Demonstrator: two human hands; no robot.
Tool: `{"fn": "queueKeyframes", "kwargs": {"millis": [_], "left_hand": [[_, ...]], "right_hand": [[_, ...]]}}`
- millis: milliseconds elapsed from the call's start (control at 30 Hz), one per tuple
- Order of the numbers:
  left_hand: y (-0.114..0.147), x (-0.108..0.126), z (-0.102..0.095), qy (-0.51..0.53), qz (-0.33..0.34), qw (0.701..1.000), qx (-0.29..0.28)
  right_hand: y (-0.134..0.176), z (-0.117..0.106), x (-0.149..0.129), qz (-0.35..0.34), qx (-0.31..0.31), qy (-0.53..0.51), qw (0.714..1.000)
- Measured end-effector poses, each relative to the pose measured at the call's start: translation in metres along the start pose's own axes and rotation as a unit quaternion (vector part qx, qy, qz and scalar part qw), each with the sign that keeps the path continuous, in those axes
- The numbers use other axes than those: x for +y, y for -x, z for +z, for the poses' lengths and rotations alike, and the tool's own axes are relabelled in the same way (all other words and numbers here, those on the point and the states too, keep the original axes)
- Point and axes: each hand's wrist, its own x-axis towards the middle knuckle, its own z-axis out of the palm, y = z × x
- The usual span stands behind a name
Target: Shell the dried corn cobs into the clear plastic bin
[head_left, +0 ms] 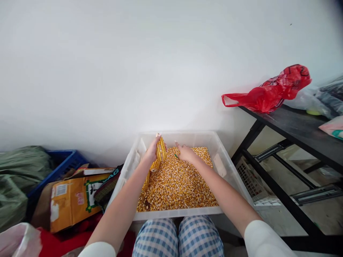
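Against a white wall (160,64) stand a black desk (302,125), on the right, and a translucent bin (232,173) holding a heap of yellow and whitish kernels (182,185). An orange-brown carton (71,200) bears a barcode label and red characters too small to read. The desk's red bag (270,92) carries crumpled, illegible black print; a dark mesh bag (105,194) reads "AG". The left hand (152,150) is closed around a corn cob (161,151) over the bin's left side, long axis pointing mostly away, toward the wall. Its tight yellow rows show a pale patch. Another cob (155,165) shows just below, tilted. The right hand (185,152) extends its index finger over the kernels; whether it grips the small green item (176,156) beside it, I cannot tell.
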Motion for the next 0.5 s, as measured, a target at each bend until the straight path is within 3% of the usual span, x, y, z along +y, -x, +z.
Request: {"fn": "queueKeyframes", "kwargs": {"millis": [100,267,500], "left_hand": [[0.0,0.002,0.0,0.01,-0.002,1.0,0.0],[0.003,0.012,-0.001,0.076,0.005,0.996,0.046],[0.016,0.002,-0.012,0.168,-0.036,0.977,0.126]], "right_hand": [[0.002,-0.015,-0.009,-0.028,0.013,0.022,0.999],[0.014,-0.038,-0.03,-0.072,0.032,-0.096,0.992],[0.084,-0.048,-0.06,-0.199,0.046,-0.175,0.963]]}}
